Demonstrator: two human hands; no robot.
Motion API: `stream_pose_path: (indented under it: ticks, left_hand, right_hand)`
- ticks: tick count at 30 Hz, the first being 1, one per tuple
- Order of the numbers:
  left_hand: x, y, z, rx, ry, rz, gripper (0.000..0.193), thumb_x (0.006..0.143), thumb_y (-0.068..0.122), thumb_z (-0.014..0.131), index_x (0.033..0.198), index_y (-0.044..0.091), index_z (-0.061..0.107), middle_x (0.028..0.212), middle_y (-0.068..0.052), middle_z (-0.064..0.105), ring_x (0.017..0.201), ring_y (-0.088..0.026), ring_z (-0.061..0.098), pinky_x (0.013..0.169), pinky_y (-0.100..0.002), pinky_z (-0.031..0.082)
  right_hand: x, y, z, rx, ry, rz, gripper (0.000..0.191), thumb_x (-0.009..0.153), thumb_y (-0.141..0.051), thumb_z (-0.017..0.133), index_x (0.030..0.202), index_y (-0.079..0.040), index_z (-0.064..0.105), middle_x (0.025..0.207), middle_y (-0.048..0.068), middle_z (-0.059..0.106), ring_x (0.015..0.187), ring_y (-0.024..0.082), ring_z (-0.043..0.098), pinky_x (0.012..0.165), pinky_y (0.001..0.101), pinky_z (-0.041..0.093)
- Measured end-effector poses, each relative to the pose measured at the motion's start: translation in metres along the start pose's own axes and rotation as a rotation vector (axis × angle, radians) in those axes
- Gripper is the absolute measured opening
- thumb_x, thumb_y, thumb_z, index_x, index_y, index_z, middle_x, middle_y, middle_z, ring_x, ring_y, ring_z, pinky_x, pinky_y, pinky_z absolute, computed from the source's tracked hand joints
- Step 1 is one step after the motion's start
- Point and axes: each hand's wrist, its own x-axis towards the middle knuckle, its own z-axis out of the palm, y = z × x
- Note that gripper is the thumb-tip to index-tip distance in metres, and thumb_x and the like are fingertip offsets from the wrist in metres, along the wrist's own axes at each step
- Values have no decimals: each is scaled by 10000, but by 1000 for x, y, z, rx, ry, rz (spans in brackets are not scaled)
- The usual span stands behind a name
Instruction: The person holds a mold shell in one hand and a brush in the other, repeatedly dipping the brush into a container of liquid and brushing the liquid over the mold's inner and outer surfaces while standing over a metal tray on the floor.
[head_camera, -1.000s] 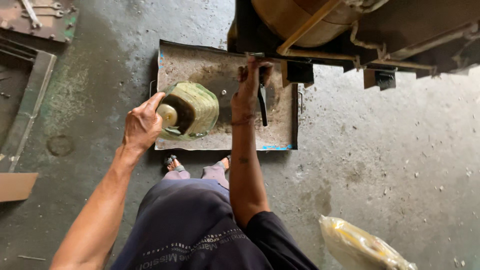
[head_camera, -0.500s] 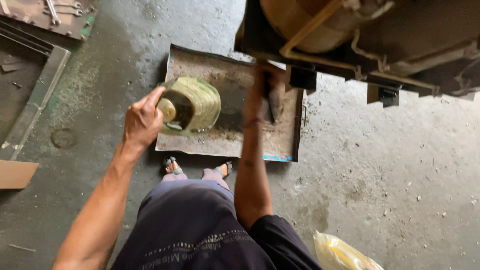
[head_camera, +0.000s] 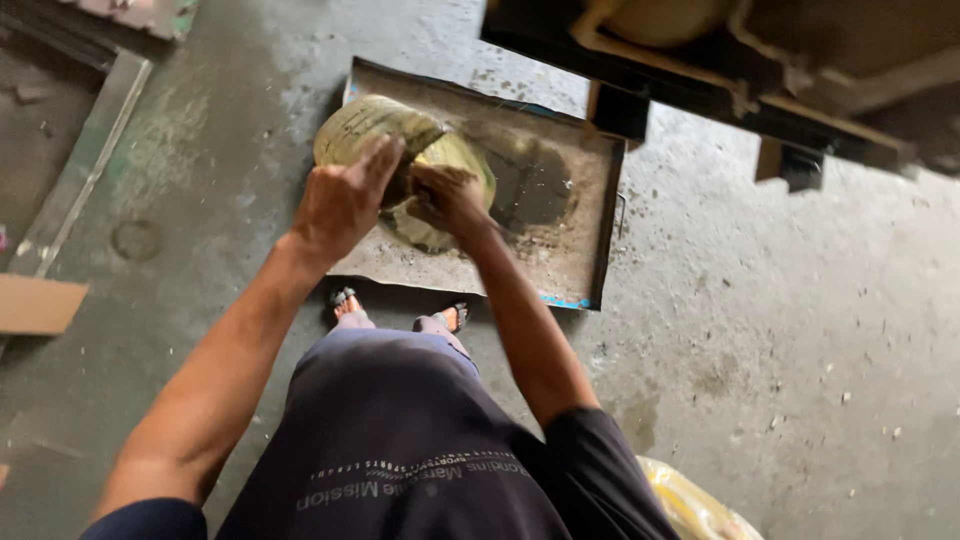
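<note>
Head camera looks straight down at a person bent over a shallow metal tray (head_camera: 560, 265) lying on a stained concrete floor (head_camera: 780, 330). At the far left a flat piece of cardboard (head_camera: 35, 303) rests on the floor, and above it a long metal frame (head_camera: 95, 150) runs up toward the top edge.

Moving right, the left hand (head_camera: 345, 200) lies with fingers spread over the near side of a round, yellowish-green drum-shaped part (head_camera: 375, 125), which sits tilted in the left end of the tray. Just beside it, the right hand (head_camera: 450, 197) has its fingers curled and pressed into the open face of the same part; whether it pinches anything there cannot be told. Both hands touch the part, one on each side of its opening, and partly hide it.

Right of the hands, the tray floor carries a dark wet patch (head_camera: 530, 180) and scattered grit. Below the tray's near edge the person's two sandalled feet (head_camera: 395, 312) show, and dark clothing fills the lower middle.

Farther right, dark machine framework (head_camera: 700, 75) overhangs the tray's far right corner, with a block-like bracket (head_camera: 620, 112) hanging close over the rim. At the bottom right, a yellow plastic bag (head_camera: 690, 505) lies on the floor, well apart from the tray.
</note>
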Motion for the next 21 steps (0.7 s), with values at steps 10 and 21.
stream_pose_path:
  ticks: [10,21]
  left_hand:
    - [10,14,40,-97,-46,-150,653,814,-4,628,1458,58,541,1270,-212,697,864,-400,726,726,-495,586]
    - [6,17,8,-124,-46,-208,567,847,-50,632,1407,31,597,1159,-242,717,895,-426,710,781,-509,576]
  right_hand:
    - [-61,-2,-62,361,91,74,243,796,-347,806,919,-167,698,797,49,722,720,240,694,658,394,544]
    - [-29,120,-135,936,1224,322,180,839,-268,788,898,-144,672,813,43,706,734,215,677,674,360,553]
